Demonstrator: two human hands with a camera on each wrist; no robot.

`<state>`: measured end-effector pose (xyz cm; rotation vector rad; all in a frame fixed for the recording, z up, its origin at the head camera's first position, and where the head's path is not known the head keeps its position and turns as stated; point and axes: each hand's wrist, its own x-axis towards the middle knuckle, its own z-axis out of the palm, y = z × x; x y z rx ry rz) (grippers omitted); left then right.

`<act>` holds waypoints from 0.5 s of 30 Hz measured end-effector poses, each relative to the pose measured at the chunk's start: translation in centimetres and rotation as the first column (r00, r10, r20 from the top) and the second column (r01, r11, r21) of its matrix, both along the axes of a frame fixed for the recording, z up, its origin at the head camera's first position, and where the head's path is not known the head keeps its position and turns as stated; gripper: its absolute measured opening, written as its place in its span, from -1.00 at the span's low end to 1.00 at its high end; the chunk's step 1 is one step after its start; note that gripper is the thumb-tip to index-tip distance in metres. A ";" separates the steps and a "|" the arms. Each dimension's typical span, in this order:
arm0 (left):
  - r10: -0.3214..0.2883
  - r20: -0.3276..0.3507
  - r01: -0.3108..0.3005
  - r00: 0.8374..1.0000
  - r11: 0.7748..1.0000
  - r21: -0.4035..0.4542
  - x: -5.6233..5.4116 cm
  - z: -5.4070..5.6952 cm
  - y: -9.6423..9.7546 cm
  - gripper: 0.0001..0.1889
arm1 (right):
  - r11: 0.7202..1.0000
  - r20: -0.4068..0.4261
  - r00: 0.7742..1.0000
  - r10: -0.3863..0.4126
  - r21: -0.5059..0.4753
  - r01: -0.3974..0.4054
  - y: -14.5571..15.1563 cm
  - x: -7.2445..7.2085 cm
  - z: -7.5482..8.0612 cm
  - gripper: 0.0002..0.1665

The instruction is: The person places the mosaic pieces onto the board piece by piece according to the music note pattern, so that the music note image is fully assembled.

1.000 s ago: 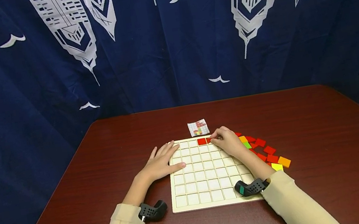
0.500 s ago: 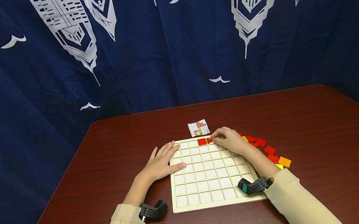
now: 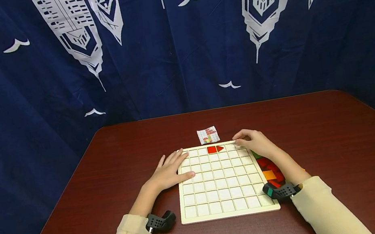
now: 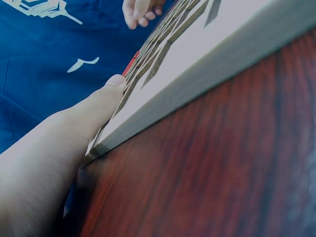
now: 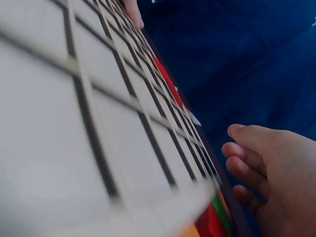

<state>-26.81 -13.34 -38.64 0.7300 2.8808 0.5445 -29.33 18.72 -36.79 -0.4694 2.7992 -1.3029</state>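
Note:
A pale wooden grid board (image 3: 224, 214) lies on the table in the head view. In its far row a red square tile (image 3: 212, 150) sits beside a red triangular tile (image 3: 220, 148) pointing right. My left hand (image 3: 168, 172) rests spread on the board's left edge, its thumb over the grid, and the left wrist view shows that thumb (image 4: 101, 103) on the rim. Over the far right corner hovers my right hand (image 3: 256, 143), fingers loosely bent and holding nothing. In the right wrist view this hand (image 5: 276, 173) is off the board's edge with its fingertips apart.
Several red, orange and green tiles (image 3: 269, 175) lie right of the board, partly hidden under my right forearm. A small printed card (image 3: 208, 135) with a coloured grid pattern lies beyond the board. A blue curtain (image 3: 179, 65) hangs behind the table (image 3: 139, 141).
My right hand has let go of the red triangular tile, leaving it in the far row, and moved right toward the board's corner. The left hand has stayed put.

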 end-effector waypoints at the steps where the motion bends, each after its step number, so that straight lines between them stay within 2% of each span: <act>1: 0.000 0.000 0.000 1.000 1.000 0.000 0.0 0.0 0.0 -0.18 | 1.000 -0.013 1.000 -0.004 0.003 0.004 0.4 0.1 0.0 -0.68; 6: 0.001 -0.005 -0.001 1.000 1.000 0.000 0.1 0.0 -0.1 -0.18 | 0.998 -0.073 0.996 -0.047 0.037 0.049 2.6 0.6 0.0 -0.65; 15: -0.005 -0.002 0.005 1.000 1.000 0.008 0.0 -0.1 -0.1 -0.19 | 0.982 -0.098 0.990 -0.106 0.145 0.119 6.9 2.0 -0.5 -0.59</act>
